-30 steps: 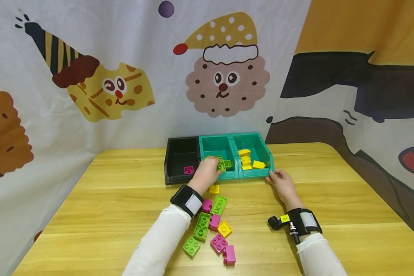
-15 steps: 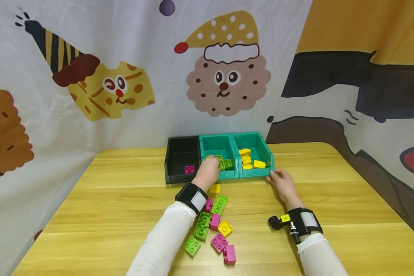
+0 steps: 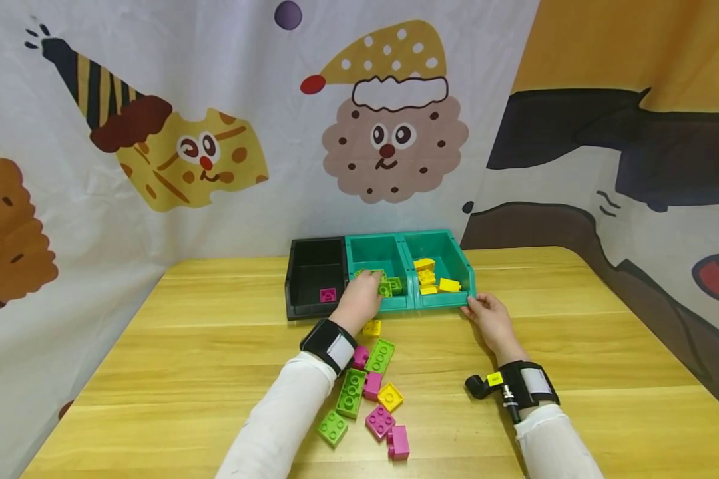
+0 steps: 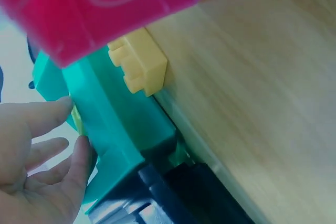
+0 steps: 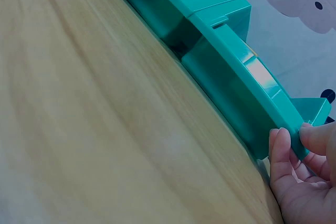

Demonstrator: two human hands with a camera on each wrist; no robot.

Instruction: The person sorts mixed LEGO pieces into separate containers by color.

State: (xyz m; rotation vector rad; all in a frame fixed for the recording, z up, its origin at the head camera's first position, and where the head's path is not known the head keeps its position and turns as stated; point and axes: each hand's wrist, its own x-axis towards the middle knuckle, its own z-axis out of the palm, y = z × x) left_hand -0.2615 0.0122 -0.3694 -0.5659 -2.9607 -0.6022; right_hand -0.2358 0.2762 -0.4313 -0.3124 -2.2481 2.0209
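My left hand (image 3: 359, 299) reaches over the front wall of the middle teal bin (image 3: 376, 246). Its thumb and fingers pinch a green toy brick (image 4: 77, 120), mostly hidden behind the wall in the left wrist view. Other green bricks (image 3: 395, 285) lie beside the fingers. At the front right corner of the right-hand teal bin (image 3: 443, 301), my right hand (image 3: 492, 322) grips the edge between thumb and fingers, as the right wrist view (image 5: 310, 166) of that hand also shows. Several yellow bricks (image 3: 425, 276) sit inside that bin.
A black bin (image 3: 315, 253) with one magenta brick (image 3: 327, 295) adjoins the teal bins on the left. Loose bricks lie in front on the wooden table (image 3: 216, 359): green (image 3: 351, 394), magenta (image 3: 380, 422) and yellow (image 3: 391, 397). A printed cloth (image 3: 216, 53) hangs behind.
My left hand and forearm have shifted slightly to the right, staying at the middle bin. The green brick by its fingertips sits marginally lower. My right hand keeps its hold on the bin corner.
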